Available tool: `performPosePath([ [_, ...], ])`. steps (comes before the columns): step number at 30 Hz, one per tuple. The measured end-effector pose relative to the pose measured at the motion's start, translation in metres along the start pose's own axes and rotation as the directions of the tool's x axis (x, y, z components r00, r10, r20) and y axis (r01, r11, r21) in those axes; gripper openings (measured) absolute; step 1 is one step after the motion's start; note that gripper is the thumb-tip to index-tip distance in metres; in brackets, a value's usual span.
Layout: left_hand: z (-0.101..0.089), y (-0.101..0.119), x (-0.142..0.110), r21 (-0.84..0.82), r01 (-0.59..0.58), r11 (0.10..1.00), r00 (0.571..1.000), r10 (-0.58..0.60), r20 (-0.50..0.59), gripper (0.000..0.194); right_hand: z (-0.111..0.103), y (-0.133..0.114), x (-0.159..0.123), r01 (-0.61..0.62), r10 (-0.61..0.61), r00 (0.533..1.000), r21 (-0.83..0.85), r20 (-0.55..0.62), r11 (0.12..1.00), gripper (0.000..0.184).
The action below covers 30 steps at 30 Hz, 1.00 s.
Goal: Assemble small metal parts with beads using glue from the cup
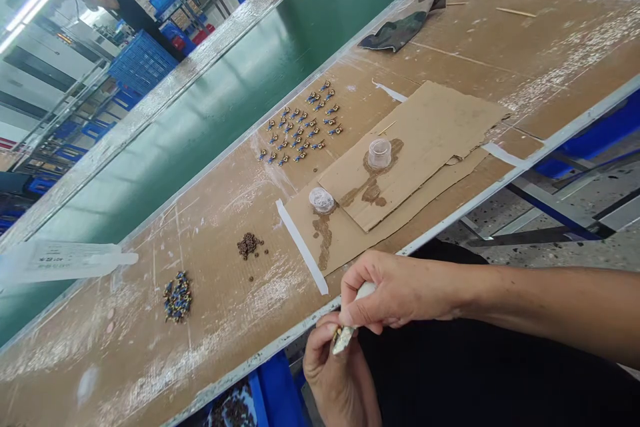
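My left hand [334, 363] is closed below the table's front edge, its thumb and fingers pinching a small yellowish piece [338, 331] that is mostly hidden. A whitish, crusted covering [343, 340] shows at the thumb tip. My right hand [387, 293] meets it from above with fingers pinched together. Something white [366, 290] shows between its fingers; whether this is held or worn on a finger I cannot tell. On the table, small blue-and-yellow figures [300, 127] stand spread out, and more lie in a heap [177, 297]. Small brown rings [249, 245] form a pile between.
Cardboard sheets [430, 127] carry a clear cup [379, 153] and wet stains. A white-crusted cup [321, 200] stands beside them. A camouflage cloth [400, 30] and a glue bottle [70, 259] lie on the table [210, 227]. Behind runs a green belt [240, 87]; a person [120, 0] stands beyond.
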<state>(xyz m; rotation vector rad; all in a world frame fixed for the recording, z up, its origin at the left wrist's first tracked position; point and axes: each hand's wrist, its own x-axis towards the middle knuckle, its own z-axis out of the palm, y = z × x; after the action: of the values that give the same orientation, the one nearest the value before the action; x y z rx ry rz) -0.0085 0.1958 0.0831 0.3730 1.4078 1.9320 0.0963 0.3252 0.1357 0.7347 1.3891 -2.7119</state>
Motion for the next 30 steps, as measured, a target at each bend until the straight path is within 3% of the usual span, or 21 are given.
performPosePath([
  [9, 0.0009, 0.0003, 0.0002, -0.002, -0.022, 1.000, 1.000, 0.022, 0.010, 0.017, 0.0001, 0.0004, 0.0001, 0.011, -0.011, 1.000, -0.012, -0.007, 1.000, 0.023],
  [15, 0.0036, -0.0012, -0.0013, 0.018, -0.061, 0.998, 0.995, 0.059, 0.077, 0.013, 0.0012, -0.0017, 0.0005, 0.003, -0.003, 1.000, 0.006, -0.023, 1.000, 0.014],
  [20, 0.0039, -0.0032, -0.0028, -0.039, 0.002, 0.999, 1.000, -0.002, 0.007, 0.016, -0.0005, -0.0034, -0.0003, 0.012, -0.014, 1.000, 0.080, 0.027, 0.997, 0.018],
  [30, 0.0020, -0.0009, -0.0024, -0.035, 0.021, 0.999, 1.000, -0.021, -0.006, 0.018, -0.0004, -0.0036, 0.0008, -0.009, 0.009, 1.000, 0.002, 0.014, 1.000, 0.022],
])
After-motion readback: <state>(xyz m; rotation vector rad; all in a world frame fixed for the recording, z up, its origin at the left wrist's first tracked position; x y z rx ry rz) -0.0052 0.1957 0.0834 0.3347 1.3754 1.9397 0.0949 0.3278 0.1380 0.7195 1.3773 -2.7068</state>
